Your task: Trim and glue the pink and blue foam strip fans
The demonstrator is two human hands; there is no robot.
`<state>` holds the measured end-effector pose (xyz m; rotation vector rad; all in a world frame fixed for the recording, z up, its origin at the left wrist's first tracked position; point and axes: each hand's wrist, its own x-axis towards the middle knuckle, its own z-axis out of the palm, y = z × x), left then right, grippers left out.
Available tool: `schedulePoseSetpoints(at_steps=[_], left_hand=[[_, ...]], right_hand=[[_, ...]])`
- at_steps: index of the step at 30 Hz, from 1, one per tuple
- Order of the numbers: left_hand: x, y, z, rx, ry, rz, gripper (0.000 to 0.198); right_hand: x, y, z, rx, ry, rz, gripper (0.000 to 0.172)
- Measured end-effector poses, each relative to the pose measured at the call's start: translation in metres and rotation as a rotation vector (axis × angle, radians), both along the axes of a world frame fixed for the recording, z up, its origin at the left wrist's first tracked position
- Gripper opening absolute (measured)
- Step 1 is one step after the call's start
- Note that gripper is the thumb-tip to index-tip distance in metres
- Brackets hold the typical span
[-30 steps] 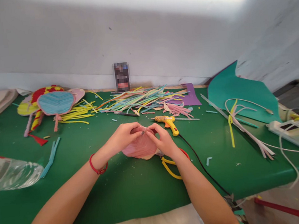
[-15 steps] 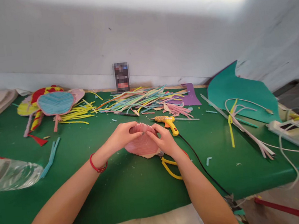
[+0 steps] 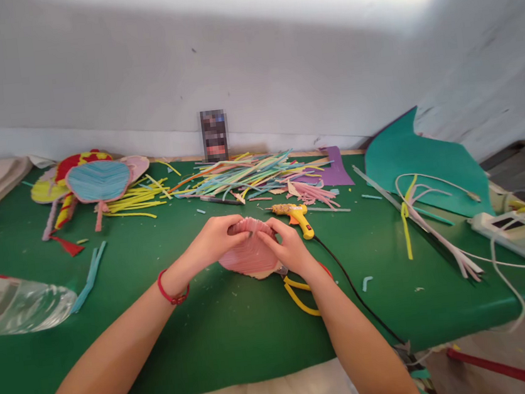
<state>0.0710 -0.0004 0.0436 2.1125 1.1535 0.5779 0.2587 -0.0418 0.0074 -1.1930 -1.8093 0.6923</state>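
Between my two hands is a pink ribbed fan panel (image 3: 249, 258), rounded and covered in fine strips. My left hand (image 3: 223, 238) pinches its upper left edge, thumb laid across the front. On the upper right edge, my right hand (image 3: 286, 241) is closed with its thumb on the face. Yellow-handled scissors (image 3: 300, 303) lie on the table, partly under my right wrist and the panel. Just beyond my right hand rests a yellow glue gun (image 3: 297, 215), its black cord running toward the front edge.
Finished fans (image 3: 98, 181) lie at the back left, near a clear plastic bottle (image 3: 23, 303). Loose coloured strips (image 3: 241, 179) spread along the back beneath a phone (image 3: 214, 136). To the right are a teal sheet (image 3: 424, 163), a tied strip bundle (image 3: 430, 228) and a white power strip (image 3: 523, 237).
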Motion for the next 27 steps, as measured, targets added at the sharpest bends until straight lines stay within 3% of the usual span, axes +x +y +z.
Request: schedulePoseSetpoints(at_steps=[19, 27], left_hand=[[0.0004, 0.0041, -0.0048, 0.037, -0.061, 0.088, 0.030], [-0.0001, 0.0045, -0.0037, 0.035, -0.100, 0.095, 0.015]], right_hand=[[0.0010, 0.0015, -0.0024, -0.007, 0.006, -0.079, 0.029], [0.0006, 0.0022, -0.0011, -0.043, 0.030, -0.088, 0.025]])
